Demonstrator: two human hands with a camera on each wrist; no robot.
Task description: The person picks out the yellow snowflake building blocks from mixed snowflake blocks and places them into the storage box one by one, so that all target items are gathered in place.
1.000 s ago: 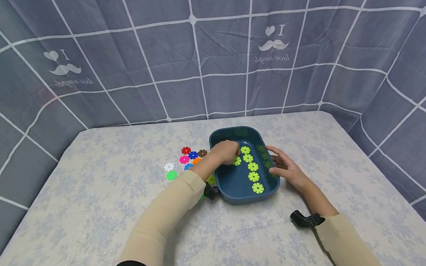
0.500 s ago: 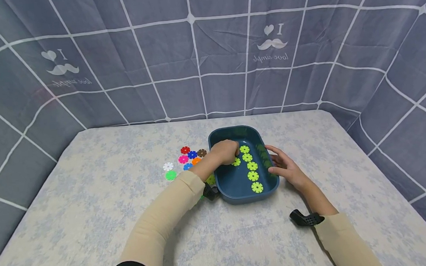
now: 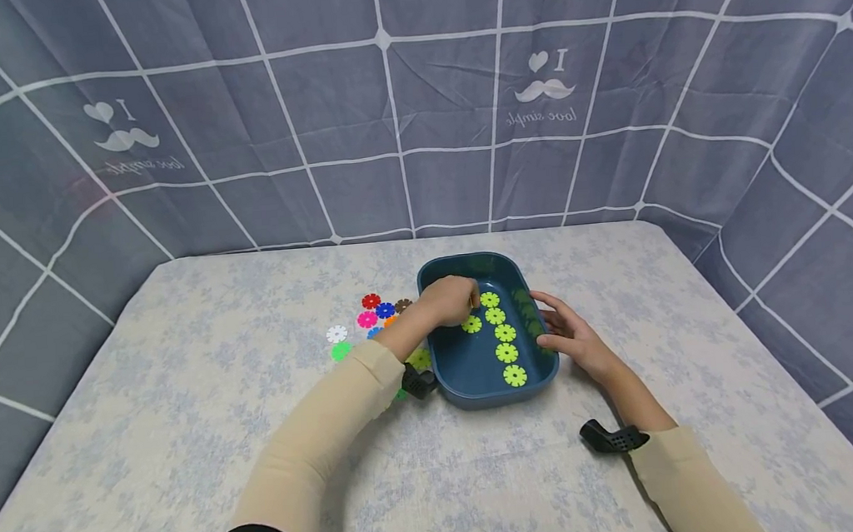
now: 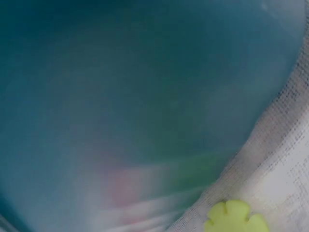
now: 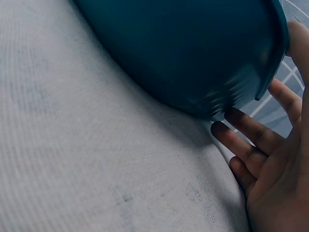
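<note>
A dark teal rectangular box (image 3: 473,383) stands on the table, slightly right of centre. My left hand (image 3: 448,299) reaches over its left rim, knuckles bent and fingers pointing down inside. Its fingertips are hidden, so I cannot tell whether they pinch anything. Close beside that hand lies a yellow-green notched disc (image 3: 472,324), flower-shaped. Several matching discs form a column along the box floor, including the nearest disc (image 3: 514,375). My right hand (image 3: 578,336) is at the box's right side, thumb at the rim and relaxed, spread fingers touching the outer wall (image 5: 193,67).
Left of the box lie loose notched discs in several colours, among them a red disc (image 3: 371,301), a white disc (image 3: 337,334) and a green disc (image 3: 341,351). My left forearm covers part of this group. A grey checked curtain (image 3: 444,106) hangs behind the table (image 3: 250,313).
My left hand has shifted very slightly up and to the left within the box, its forearm moving along with it. The right hand and the column of discs keep their places.
</note>
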